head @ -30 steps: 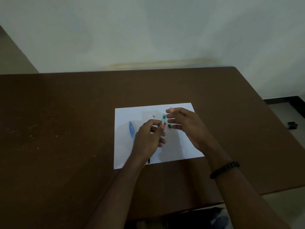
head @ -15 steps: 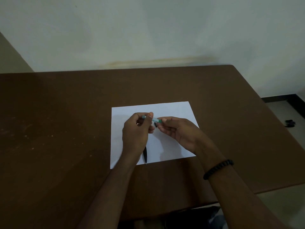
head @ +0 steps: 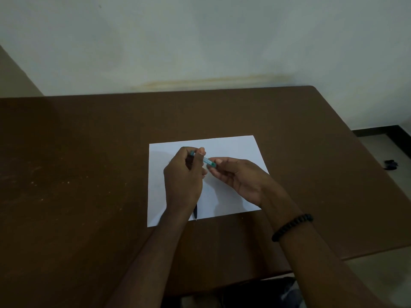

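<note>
A single wide-angle camera sits on the person's head and looks forward and down across the brown tabletop [head: 89,174] toward the pale wall [head: 200,41] behind it. It is close: both forearms enter from the bottom edge, and the left hand [head: 184,183] and right hand [head: 240,176] meet on a teal pen barrel [head: 208,161] near the middle of the picture, over a white sheet of paper [head: 233,150]. The view takes in the tabletop's far edge and right corner, with a strip of floor [head: 378,147] at the right. The tabletop's left side runs out of the picture.
</note>
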